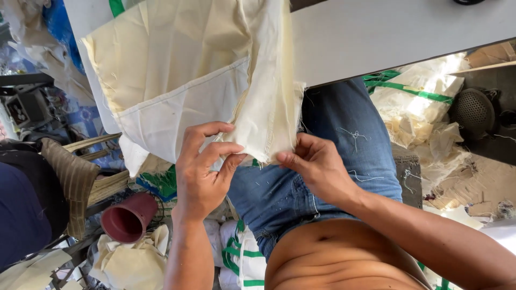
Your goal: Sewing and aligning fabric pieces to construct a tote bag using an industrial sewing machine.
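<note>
left of the cream cloth point(188, 70), low down, a dark red cup point(128, 217) lies on its side among pale scraps. the cloth hangs off the near edge of the grey table point(387, 32), over the person's jeans point(301, 182). at the cloth's lower edge, the left hand point(201, 172) pinches the fabric between thumb and fingertips. just right of it, the right hand point(317, 166) nips the frayed bottom corner of the same cloth, fingers closed on it. right of the cloth, below the table, lies a heap of cream pieces with green straps point(414, 91).
</note>
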